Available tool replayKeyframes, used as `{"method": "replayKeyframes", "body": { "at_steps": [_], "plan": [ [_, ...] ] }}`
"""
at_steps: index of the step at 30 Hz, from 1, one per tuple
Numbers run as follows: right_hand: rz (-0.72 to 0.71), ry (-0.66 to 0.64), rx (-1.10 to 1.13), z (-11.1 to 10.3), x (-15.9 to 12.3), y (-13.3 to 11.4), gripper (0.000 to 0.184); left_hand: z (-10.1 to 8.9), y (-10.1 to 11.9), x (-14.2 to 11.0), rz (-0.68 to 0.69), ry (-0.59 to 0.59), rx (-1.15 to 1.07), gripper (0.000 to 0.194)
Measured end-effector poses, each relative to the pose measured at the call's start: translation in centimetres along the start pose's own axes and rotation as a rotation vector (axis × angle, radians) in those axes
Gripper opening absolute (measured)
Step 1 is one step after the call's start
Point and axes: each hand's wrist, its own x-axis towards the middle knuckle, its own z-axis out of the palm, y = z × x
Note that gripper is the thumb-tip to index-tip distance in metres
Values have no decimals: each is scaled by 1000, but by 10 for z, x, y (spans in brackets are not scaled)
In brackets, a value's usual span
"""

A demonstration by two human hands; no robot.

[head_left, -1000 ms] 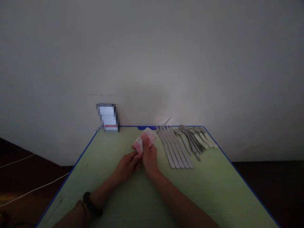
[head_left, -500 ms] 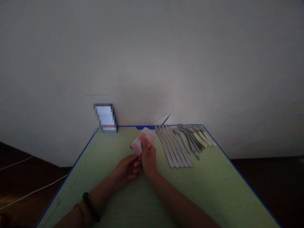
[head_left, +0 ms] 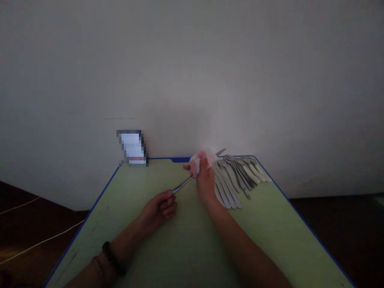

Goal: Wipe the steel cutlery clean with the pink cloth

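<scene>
A metal table knife (head_left: 183, 183) is held up slantwise over the table, its blade tip pointing to the far right. My left hand (head_left: 162, 208) pinches the end of its handle. Wrapped around the middle of the knife is a pink and white cloth (head_left: 196, 163), gripped by my right hand (head_left: 206, 180). The blade tip sticks out beyond the cloth. Under and beside my right hand lies a row of several table knives (head_left: 229, 190), partly hidden by that hand.
Right of the knives lie several metal spoons and forks (head_left: 241, 172), then some pale-handled cutlery (head_left: 259, 173). A phone-like device with a blurred screen (head_left: 132, 148) leans at the back left. The green table (head_left: 180, 248) has a blue edge and meets the wall (head_left: 180, 80).
My right hand and the cloth have slid along the knife towards the blade tip, right and away. More of the handle now shows between my hands.
</scene>
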Motion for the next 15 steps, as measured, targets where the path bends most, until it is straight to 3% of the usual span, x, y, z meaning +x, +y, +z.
{"method": "replayKeyframes", "body": {
  "at_steps": [4,7,11,15],
  "plan": [
    [-37,57,72,-12,19,-22,50,1,2,-2,25,-125,45,41],
    [-50,82,117,-17,25,-31,49,-1,2,-1,33,-155,137,43],
    [-35,111,106,-17,24,-33,49,-4,0,2,38,-137,357,41],
    [-14,-2,-15,-4,3,-13,48,1,-6,1,123,20,627,45]
  ]
}}
